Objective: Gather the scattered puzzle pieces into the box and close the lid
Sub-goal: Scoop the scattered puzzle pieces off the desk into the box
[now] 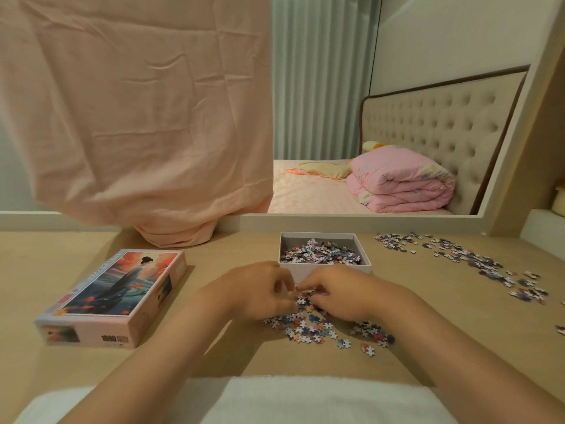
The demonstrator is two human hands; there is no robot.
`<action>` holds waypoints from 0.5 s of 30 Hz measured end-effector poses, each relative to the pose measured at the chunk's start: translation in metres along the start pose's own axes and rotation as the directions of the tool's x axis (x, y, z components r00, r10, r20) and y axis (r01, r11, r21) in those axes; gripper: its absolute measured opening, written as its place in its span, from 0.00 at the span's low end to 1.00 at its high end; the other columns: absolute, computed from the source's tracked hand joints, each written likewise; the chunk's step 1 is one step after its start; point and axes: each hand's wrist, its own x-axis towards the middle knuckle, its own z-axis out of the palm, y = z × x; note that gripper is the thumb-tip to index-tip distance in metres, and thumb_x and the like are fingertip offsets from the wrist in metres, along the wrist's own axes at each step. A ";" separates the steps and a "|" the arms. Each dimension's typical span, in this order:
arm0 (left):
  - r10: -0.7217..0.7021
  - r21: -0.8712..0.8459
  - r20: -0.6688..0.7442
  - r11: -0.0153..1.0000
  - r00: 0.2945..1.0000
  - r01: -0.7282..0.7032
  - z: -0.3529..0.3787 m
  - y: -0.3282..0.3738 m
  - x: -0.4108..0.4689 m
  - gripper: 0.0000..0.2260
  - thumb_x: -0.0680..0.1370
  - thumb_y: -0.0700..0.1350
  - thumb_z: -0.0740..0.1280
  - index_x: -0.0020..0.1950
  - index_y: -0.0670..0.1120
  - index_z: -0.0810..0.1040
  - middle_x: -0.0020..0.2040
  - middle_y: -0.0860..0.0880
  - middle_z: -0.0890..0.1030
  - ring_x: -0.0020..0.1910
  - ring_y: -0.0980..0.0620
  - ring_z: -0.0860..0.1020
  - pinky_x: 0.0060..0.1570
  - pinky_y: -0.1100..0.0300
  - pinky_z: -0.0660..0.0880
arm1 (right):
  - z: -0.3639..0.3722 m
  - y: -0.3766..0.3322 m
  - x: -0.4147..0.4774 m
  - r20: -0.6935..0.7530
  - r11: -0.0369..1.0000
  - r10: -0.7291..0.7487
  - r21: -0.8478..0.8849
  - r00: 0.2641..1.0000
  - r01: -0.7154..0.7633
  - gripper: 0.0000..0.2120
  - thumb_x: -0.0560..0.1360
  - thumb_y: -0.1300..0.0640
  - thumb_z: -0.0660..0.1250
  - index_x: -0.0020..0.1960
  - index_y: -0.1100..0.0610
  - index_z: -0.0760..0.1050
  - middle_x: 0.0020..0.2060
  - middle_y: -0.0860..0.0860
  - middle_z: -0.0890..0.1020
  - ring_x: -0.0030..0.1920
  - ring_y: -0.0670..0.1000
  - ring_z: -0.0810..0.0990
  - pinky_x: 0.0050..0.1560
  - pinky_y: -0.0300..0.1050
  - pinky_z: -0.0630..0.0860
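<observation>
An open white box (330, 268) with a heap of puzzle pieces inside stands on the wooden table, just beyond my hands. My left hand (260, 289) and my right hand (339, 293) are cupped together over a small pile of loose puzzle pieces (315, 327) in front of the box, fingers curled around pieces between them. A longer band of scattered pieces (464, 258) lies to the right. The printed lid (116, 296), picture side up, rests on the table to the left.
A peach cloth (137, 117) hangs over the left part of a mirror (382, 102) behind the table, its hem touching the tabletop. A white towel (305, 399) lies along the near edge. A shelf (547, 221) sits at the far right.
</observation>
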 end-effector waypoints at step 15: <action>0.043 -0.113 -0.075 0.992 0.996 -0.052 0.019 0.008 -0.002 0.18 0.78 0.56 0.65 0.67 0.55 0.75 0.56 0.55 0.74 0.48 0.58 0.73 0.49 0.63 0.69 | 0.000 0.014 -0.021 -0.022 0.993 0.108 0.042 0.994 -0.107 0.31 0.72 0.36 0.69 0.72 0.44 0.70 0.65 0.44 0.71 0.65 0.47 0.72 0.65 0.49 0.71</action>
